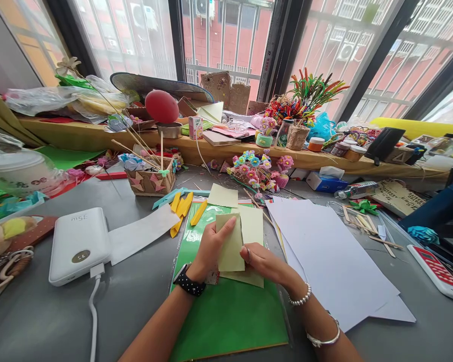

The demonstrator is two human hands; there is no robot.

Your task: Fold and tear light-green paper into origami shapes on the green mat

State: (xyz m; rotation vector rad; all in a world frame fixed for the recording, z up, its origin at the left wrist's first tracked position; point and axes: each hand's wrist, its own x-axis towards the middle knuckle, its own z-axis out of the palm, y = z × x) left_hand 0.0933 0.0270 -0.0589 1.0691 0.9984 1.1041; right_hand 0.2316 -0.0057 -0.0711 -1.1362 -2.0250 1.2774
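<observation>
Two hands pinched one pale yellow paper (pixel 230 249) above the green sheet (pixel 226 311). Its left edge sat gripped in the left hand (pixel 209 249), thumb on top; the right hand (pixel 264 264) closed on its right edge. Paper lay between them, long axis pointing away from the person.

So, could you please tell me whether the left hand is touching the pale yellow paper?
Touching. The head view shows the left hand gripping the pale yellow paper, thumb lying across its front face.
</observation>
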